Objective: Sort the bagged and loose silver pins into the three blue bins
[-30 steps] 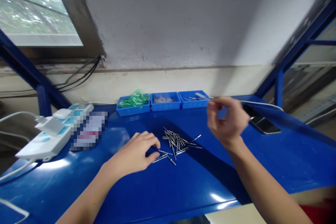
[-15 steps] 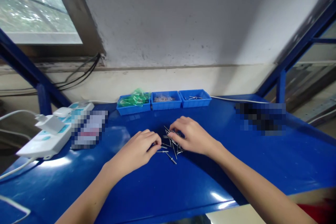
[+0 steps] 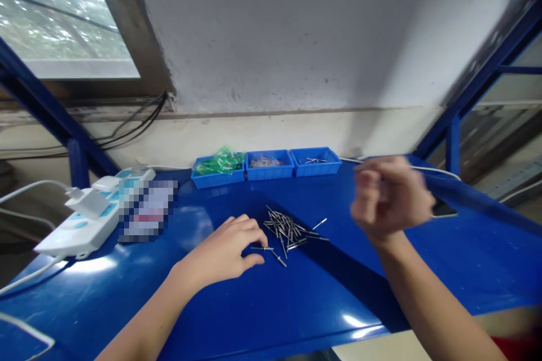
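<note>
A loose pile of blind rivets [image 3: 285, 227] lies on the blue table, with a few rivets apart from it. My left hand [image 3: 231, 248] rests at the pile's left side, thumb and fingers apart around a single rivet [image 3: 261, 248] on the table. Another rivet [image 3: 279, 258] lies just right of the thumb. Off to the right, my right hand [image 3: 387, 194] is raised above the table, palm side turned up and fingers curled in. Motion blurs it, and what it holds, if anything, cannot be made out.
Along the wall stand three blue bins: one with a green plastic bag [image 3: 220, 161], one with small parts in clear plastic [image 3: 266, 162], one with a few rivets [image 3: 315, 160]. A white power strip [image 3: 80, 228] and a pixelated flat object [image 3: 148, 211] lie left.
My right hand has left the pile, moving right and up and turning over. The left fingers have spread apart. More rivets now show, some lying at the pile's right side.
</note>
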`<state>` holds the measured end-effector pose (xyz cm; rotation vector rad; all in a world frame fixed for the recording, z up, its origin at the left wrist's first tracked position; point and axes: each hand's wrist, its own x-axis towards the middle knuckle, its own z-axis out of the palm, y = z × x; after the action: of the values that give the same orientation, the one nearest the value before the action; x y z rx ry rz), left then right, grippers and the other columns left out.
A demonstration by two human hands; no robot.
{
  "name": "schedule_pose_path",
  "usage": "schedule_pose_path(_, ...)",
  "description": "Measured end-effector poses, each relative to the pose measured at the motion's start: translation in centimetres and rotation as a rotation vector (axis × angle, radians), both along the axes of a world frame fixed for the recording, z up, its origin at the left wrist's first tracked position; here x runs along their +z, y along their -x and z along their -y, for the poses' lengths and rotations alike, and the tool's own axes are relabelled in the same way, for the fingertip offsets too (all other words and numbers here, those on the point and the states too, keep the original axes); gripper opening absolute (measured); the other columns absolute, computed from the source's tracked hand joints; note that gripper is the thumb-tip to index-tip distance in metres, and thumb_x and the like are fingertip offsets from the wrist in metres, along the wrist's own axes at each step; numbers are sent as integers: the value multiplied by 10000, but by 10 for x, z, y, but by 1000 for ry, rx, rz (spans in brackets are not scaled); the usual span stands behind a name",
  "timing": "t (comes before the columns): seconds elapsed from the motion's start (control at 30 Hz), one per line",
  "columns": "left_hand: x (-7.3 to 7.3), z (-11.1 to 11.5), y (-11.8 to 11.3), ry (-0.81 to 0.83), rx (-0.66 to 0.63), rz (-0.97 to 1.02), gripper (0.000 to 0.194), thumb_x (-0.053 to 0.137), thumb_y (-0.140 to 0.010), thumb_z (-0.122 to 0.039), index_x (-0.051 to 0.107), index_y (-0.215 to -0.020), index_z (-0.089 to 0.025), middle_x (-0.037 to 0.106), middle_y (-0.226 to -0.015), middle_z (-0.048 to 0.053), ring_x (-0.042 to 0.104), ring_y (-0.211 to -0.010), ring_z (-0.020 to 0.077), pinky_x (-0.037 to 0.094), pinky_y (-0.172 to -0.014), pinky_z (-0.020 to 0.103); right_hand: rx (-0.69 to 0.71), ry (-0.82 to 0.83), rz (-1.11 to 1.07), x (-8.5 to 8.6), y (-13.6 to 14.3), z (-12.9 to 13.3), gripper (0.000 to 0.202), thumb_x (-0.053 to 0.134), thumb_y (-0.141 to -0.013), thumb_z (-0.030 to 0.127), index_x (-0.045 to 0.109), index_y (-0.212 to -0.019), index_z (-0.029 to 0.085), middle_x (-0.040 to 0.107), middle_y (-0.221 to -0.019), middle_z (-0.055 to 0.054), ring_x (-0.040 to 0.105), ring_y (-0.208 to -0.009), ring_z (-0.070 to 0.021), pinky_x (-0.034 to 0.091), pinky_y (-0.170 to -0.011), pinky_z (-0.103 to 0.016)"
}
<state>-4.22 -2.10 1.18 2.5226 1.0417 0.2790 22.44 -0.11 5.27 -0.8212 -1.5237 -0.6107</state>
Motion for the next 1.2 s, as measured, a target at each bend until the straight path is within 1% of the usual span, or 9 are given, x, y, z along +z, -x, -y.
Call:
schedule_pose_path(0.07,-2,1,-3,-3,-25,-37,42,567,-863,-259,603,-884,-255,591,-931,-4,517,-933,198,366,-884,380,-215,-16,-140,5,-14,-13,93,456,-859,252,546,-852,232,578,-691,-36,559,-664,-186,416,-625,-341)
schedule_pose_path(0.17,-7,3,-9,-23,-18,-52,95,502,-896,-204,571,-843,-242,587,-907,-18,515,-907,184,355,-879,374,-433,455,29,-2,-23,-35,190,479,-851,331,592,-816,182,617,-696,-66,584,-672,-209,399,-610,-338)
schedule_pose_path(0.23,-10,3,-11,-32,12,-42,80,490,-893,-173,537,-876,-235,589,-916,-17,514,-902,186,367,-841,361,-451,824,222,-16,-20,-42,239,506,-837,370,619,-830,158,646,-728,-85,595,-667,-216,386,-589,-324)
schedule_pose_path(0.3,-12,2,-12,-44,49,-28,90,481,-884,-146,509,-909,-228,590,-932,-5,514,-893,192,376,-797,351,-338,1009,335,-29,-9,-39,255,498,-854,373,632,-893,159,668,-805,-91,607,-713,-209,387,-611,-311)
schedule_pose_path(0.43,-13,0,-14,-79,126,57,79,439,-899,-165,487,-932,-219,574,-937,23,518,-878,198,399,-772,348,151,932,507,-42,29,-14,237,462,-900,358,614,-962,187,657,-882,-58,578,-835,-171,382,-705,-290)
schedule_pose_path(0.53,-13,-1,-14,-85,198,195,108,417,-907,-177,473,-989,-220,557,-936,32,524,-904,194,428,-793,339,312,870,628,-42,52,3,231,460,-902,364,602,-885,182,633,-808,-30,536,-768,-149,349,-685,-284)
schedule_pose_path(0.77,-14,-2,-14,-79,234,325,111,418,-901,-179,478,-984,-222,552,-967,41,541,-931,187,453,-837,346,306,824,656,-46,66,12,185,408,-890,224,560,-797,172,597,-711,-19,478,-663,-137,288,-622,-290)
schedule_pose_path(1.03,-12,2,-20,-22,232,395,287,408,-897,-176,359,-1177,-220,569,-984,45,566,-955,183,450,-859,351,346,703,608,-43,66,14,167,414,-832,203,541,-726,177,580,-662,-20,453,-617,-140,288,-596,-293)
schedule_pose_path(1.2,-15,1,-20,-82,377,352,259,381,-940,-319,395,-1171,-203,538,-898,42,540,-921,209,441,-848,398,292,555,407,-31,50,11,171,419,-863,213,530,-737,182,557,-647,-14,471,-605,-126,350,-603,-279)
